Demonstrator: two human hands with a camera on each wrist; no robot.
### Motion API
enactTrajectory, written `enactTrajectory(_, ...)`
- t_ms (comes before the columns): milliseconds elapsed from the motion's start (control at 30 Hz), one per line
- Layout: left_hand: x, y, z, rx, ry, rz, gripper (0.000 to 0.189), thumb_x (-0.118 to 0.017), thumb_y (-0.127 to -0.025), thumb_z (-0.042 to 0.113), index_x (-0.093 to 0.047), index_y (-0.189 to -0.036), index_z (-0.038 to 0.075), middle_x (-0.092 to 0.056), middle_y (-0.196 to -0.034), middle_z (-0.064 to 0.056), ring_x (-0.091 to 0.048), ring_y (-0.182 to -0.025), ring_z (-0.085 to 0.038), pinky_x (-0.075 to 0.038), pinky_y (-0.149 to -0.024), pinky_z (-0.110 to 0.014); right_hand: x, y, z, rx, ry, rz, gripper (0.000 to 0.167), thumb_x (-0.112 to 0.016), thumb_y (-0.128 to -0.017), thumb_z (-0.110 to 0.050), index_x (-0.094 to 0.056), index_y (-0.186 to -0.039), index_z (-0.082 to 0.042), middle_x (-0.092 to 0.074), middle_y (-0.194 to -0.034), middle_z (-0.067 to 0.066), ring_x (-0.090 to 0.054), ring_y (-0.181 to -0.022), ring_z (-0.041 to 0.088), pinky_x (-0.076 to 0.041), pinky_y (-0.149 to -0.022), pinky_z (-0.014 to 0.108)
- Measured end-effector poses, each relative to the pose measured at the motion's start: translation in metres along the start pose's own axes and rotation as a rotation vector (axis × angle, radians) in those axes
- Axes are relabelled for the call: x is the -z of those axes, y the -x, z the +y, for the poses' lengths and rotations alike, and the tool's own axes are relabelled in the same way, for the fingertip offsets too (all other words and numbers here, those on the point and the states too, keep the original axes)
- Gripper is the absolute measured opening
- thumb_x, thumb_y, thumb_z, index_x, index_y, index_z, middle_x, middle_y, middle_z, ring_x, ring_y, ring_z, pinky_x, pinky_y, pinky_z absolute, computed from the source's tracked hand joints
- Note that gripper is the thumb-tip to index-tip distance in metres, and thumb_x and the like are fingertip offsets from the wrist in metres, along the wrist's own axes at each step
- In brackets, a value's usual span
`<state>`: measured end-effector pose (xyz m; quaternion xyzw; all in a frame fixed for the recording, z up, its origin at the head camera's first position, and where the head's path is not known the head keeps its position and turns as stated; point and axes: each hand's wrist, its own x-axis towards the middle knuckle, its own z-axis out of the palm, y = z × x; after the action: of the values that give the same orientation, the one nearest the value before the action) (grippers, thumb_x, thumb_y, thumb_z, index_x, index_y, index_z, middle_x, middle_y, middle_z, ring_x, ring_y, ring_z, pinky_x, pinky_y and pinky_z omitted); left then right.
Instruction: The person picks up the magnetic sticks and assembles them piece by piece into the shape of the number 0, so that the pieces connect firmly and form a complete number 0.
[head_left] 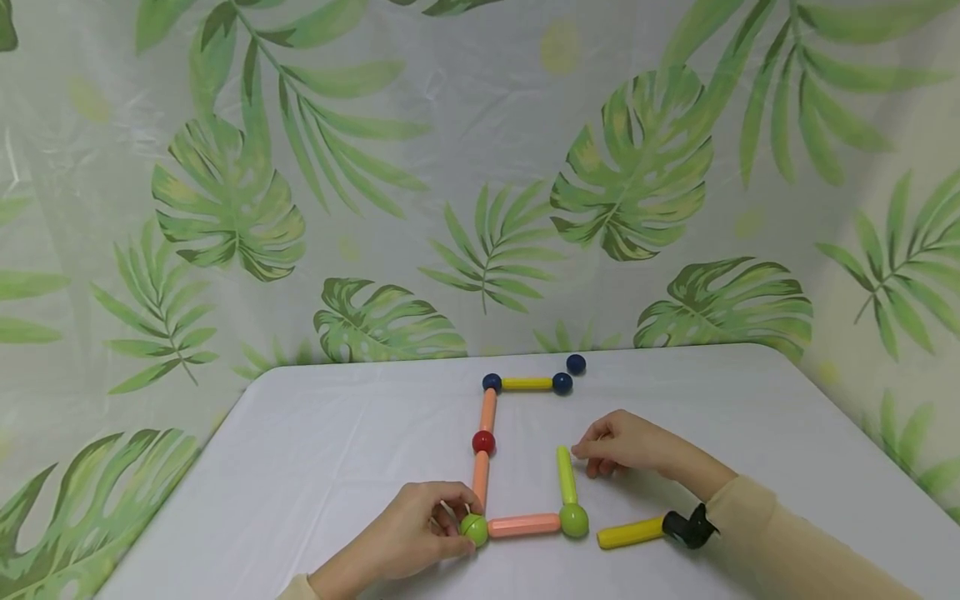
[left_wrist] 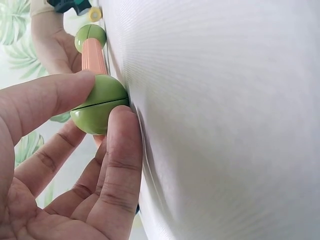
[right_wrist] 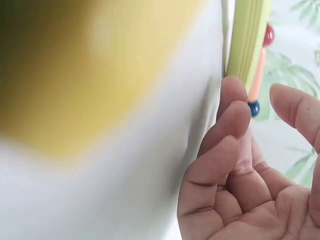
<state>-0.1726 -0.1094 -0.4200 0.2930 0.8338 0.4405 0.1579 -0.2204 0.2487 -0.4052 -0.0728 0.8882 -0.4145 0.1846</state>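
My left hand (head_left: pixel 416 529) pinches a green ball (left_wrist: pixel 100 105) at the near left corner of a shape of sticks and balls lying on the table. A ridged orange stick (head_left: pixel 523 525) runs from that ball to a second green ball (head_left: pixel 574 521). From there a lime-green stick (head_left: pixel 567 475) points away, its far end without a ball. Beside that end is my right hand (head_left: pixel 626 446), fingers loosely bent and thumb held apart, nothing between them. Two more orange sticks, joined by a red ball (head_left: pixel 483 442), lead back from the left corner.
At the back, a yellow stick (head_left: pixel 527 383) links two dark blue balls, with a loose dark blue ball (head_left: pixel 576 364) behind. Under my right forearm lies another yellow stick (head_left: pixel 632 532) with a black piece (head_left: pixel 686 529) at its end. The white table (head_left: pixel 337 433) meets a leaf-patterned curtain.
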Motion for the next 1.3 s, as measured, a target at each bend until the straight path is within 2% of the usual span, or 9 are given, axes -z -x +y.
enactTrajectory(300, 0.001, -0.002, 0.005, -0.006, -0.053, -0.015, 0.029, -0.088, -0.086, 0.006, -0.075, -0.106, 0.02, -0.068, -0.094, 0.005, -0.064, -0.072, -0.001, -0.053, -0.062, -0.018, 0.031, -0.015, 0.003, -0.017, 0.05, 0.074, 0.033, -0.07, -0.103, -0.034, -0.074, -0.109, -0.002, -0.079, -0.087, 0.004, -0.065, -0.079, 0.017, -0.053, -0.067, 0.03)
enactTrajectory(500, 0.004, -0.007, 0.019, -0.04, -0.22, -0.006, 0.026, -0.091, -0.085, 0.015, -0.076, -0.106, 0.021, -0.066, -0.096, 0.009, -0.06, -0.075, 0.0, -0.051, -0.066, -0.019, 0.051, -0.024, 0.008, -0.022, 0.082, 0.101, 0.035, -0.069, -0.104, -0.035, -0.073, -0.112, -0.001, -0.079, -0.09, 0.004, -0.068, -0.082, 0.016, -0.052, -0.068, 0.03)
enactTrajectory(667, 0.003, -0.019, 0.037, -0.084, -0.329, -0.013, 0.022, -0.088, -0.09, 0.02, -0.076, -0.109, 0.019, -0.068, -0.094, 0.007, -0.058, -0.08, -0.001, -0.05, -0.072, -0.019, 0.067, -0.034, 0.009, -0.026, 0.093, 0.133, 0.037, -0.067, -0.106, -0.036, -0.071, -0.117, -0.001, -0.08, -0.097, 0.008, -0.073, -0.089, 0.018, -0.051, -0.069, 0.03)
enactTrajectory(867, -0.01, -0.042, 0.053, -0.14, -0.344, -0.078, 0.021, -0.085, -0.093, 0.02, -0.077, -0.112, 0.016, -0.073, -0.095, 0.003, -0.06, -0.081, 0.0, -0.051, -0.076, -0.017, 0.078, -0.051, 0.008, -0.005, 0.123, 0.18, 0.036, -0.067, -0.105, -0.036, -0.07, -0.12, -0.003, -0.079, -0.108, 0.015, -0.076, -0.098, 0.024, -0.053, -0.072, 0.031)
enactTrajectory(1000, -0.021, -0.055, 0.058, -0.158, -0.365, -0.105, 0.022, -0.083, -0.097, 0.029, -0.079, -0.114, 0.017, -0.075, -0.097, 0.005, -0.061, -0.085, 0.001, -0.051, -0.078, -0.016, 0.082, -0.064, 0.007, 0.035, 0.183, 0.218, 0.039, -0.068, -0.105, -0.034, -0.068, -0.126, -0.002, -0.076, -0.108, 0.017, -0.073, -0.095, 0.024, -0.054, -0.074, 0.032)
enactTrajectory(1133, -0.031, -0.064, 0.06, -0.155, -0.383, -0.128, 0.024, -0.082, -0.097, 0.033, -0.079, -0.117, 0.02, -0.074, -0.098, 0.009, -0.062, -0.089, 0.001, -0.051, -0.079, -0.014, 0.084, -0.075, 0.005, 0.087, 0.249, 0.254, 0.039, -0.069, -0.104, -0.026, -0.066, -0.132, 0.001, -0.074, -0.111, 0.021, -0.072, -0.095, 0.028, -0.056, -0.08, 0.038)
enactTrajectory(1300, -0.038, -0.072, 0.059, -0.151, -0.369, -0.16, 0.027, -0.082, -0.097, 0.029, -0.078, -0.122, 0.022, -0.075, -0.1, 0.01, -0.063, -0.09, 0.003, -0.051, -0.08, -0.014, 0.083, -0.086, 0.002, 0.12, 0.316, 0.271, 0.045, -0.069, -0.103, -0.02, -0.062, -0.141, 0.002, -0.07, -0.124, 0.029, -0.069, -0.108, 0.038, -0.057, -0.09, 0.049)
